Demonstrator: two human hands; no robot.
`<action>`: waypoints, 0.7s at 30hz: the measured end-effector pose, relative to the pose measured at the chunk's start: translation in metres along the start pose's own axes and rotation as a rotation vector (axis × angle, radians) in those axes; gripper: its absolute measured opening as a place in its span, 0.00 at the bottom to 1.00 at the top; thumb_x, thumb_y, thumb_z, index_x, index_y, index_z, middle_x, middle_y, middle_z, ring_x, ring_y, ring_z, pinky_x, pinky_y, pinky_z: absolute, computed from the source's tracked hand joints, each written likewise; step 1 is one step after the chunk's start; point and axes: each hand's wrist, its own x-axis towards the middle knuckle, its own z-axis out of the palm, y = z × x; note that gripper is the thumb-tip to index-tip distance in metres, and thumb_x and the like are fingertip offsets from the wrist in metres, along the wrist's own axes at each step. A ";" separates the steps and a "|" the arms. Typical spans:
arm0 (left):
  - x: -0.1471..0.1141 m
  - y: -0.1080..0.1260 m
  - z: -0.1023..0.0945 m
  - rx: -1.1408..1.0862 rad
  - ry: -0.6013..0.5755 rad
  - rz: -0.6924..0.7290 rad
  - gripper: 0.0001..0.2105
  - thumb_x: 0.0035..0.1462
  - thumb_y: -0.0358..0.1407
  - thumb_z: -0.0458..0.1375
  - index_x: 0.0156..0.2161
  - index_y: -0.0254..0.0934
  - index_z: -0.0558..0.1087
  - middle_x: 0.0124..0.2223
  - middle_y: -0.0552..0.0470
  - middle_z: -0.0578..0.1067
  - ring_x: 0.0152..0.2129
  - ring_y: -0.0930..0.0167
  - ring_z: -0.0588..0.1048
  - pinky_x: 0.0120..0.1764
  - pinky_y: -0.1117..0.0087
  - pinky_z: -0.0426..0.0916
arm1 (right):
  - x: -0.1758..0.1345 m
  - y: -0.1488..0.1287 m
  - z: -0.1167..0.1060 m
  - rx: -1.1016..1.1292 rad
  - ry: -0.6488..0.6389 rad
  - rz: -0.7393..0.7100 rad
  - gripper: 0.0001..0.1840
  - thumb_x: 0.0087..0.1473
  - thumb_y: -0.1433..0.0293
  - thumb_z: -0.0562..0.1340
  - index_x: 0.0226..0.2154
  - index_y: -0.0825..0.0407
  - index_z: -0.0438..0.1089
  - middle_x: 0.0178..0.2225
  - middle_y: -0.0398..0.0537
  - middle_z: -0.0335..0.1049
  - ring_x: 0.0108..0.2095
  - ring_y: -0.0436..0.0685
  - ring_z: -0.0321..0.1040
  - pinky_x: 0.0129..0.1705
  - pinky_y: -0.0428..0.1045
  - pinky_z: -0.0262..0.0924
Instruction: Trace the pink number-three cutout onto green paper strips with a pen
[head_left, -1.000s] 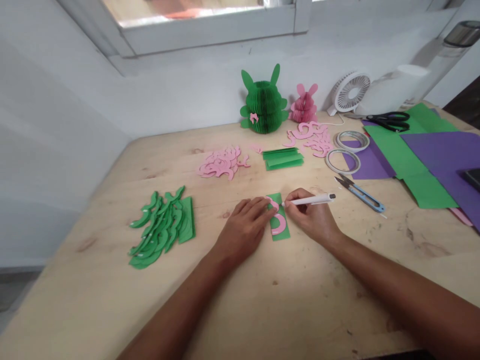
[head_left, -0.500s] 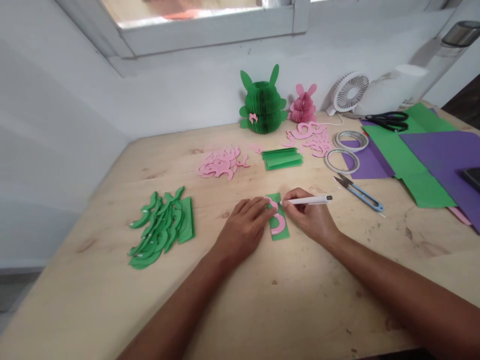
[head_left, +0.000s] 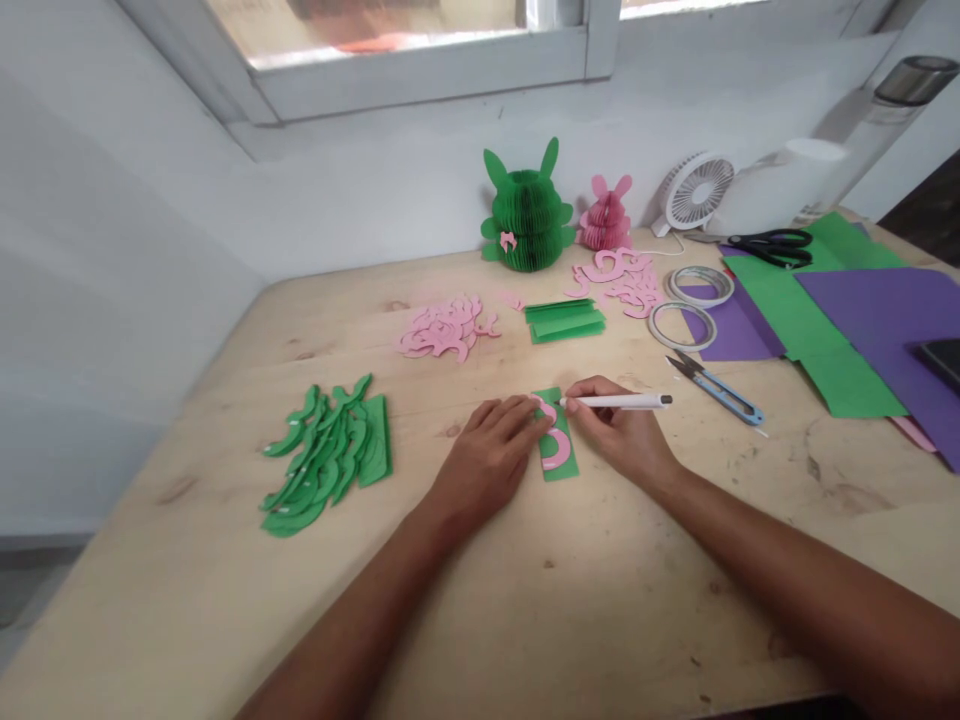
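A pink curved paper cutout lies on a small green paper rectangle on the table. My left hand rests flat with fingers stretched out, its fingertips pressing on the cutout from the left and covering part of it. On the other side, my right hand is closed around a white pen. The pen lies almost level, its tip at the green paper beside the upper part of the cutout.
Left are green cutouts; behind, pink cutouts and folded green paper. At right lie blue thread snips, tape rolls, black scissors and purple paper. A green paper figure and fan stand behind.
The view has shifted slightly. My right hand's pen has tipped a little flatter, with its tip still by the cutout's upper edge. My left hand keeps its place.
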 end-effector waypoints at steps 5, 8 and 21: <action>0.000 0.000 0.001 -0.003 0.004 0.001 0.17 0.60 0.25 0.47 0.52 0.34 0.69 0.56 0.40 0.70 0.54 0.60 0.66 0.53 0.53 0.63 | 0.002 0.002 0.001 -0.003 0.015 0.011 0.07 0.52 0.66 0.61 0.33 0.51 0.70 0.27 0.43 0.71 0.24 0.49 0.63 0.26 0.45 0.57; 0.000 0.000 0.001 -0.006 0.008 0.002 0.17 0.60 0.25 0.47 0.52 0.34 0.70 0.56 0.40 0.70 0.54 0.60 0.67 0.53 0.53 0.63 | 0.006 0.000 0.001 0.007 0.012 0.011 0.07 0.52 0.65 0.61 0.31 0.52 0.70 0.24 0.42 0.69 0.22 0.49 0.62 0.23 0.44 0.55; 0.000 0.000 0.001 0.000 0.018 0.001 0.17 0.60 0.25 0.47 0.52 0.35 0.70 0.55 0.40 0.70 0.54 0.61 0.67 0.53 0.54 0.63 | 0.011 0.006 0.006 -0.036 0.005 0.015 0.07 0.51 0.64 0.61 0.31 0.51 0.70 0.25 0.44 0.72 0.25 0.52 0.66 0.26 0.46 0.59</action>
